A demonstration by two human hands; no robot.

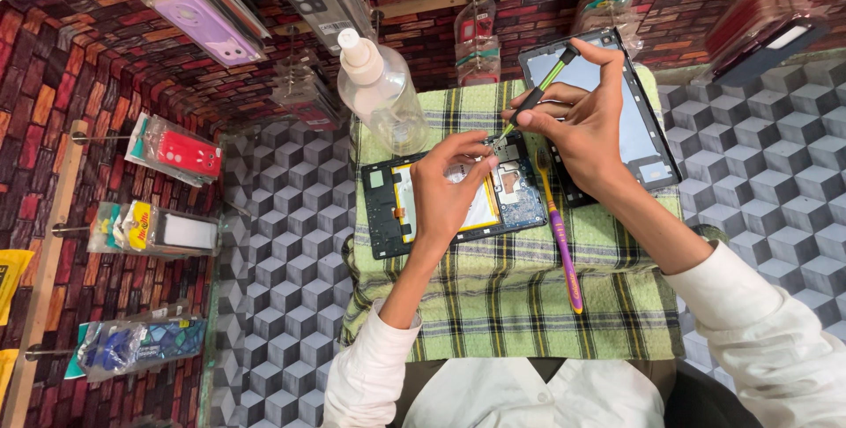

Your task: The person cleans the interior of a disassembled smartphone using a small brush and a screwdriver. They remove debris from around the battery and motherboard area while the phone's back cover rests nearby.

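Note:
An opened tablet (388, 208) lies face down on a green checked cloth (502, 296), its yellow-white battery and blue circuit board showing. My left hand (445, 190) rests on the tablet, fingertips pinching a small part near the board's top edge. My right hand (577, 124) grips a green-and-black screwdriver (539, 93) with its tip down at that same spot. A purple and yellow toothbrush (562, 247) lies on the cloth, running under my right wrist.
The tablet's removed back panel (648, 141) lies on the cloth at upper right. A clear plastic bottle with a white cap (381, 93) stands behind the tablet. Packaged phone cases (176, 150) hang on pegs along the brick-patterned wall.

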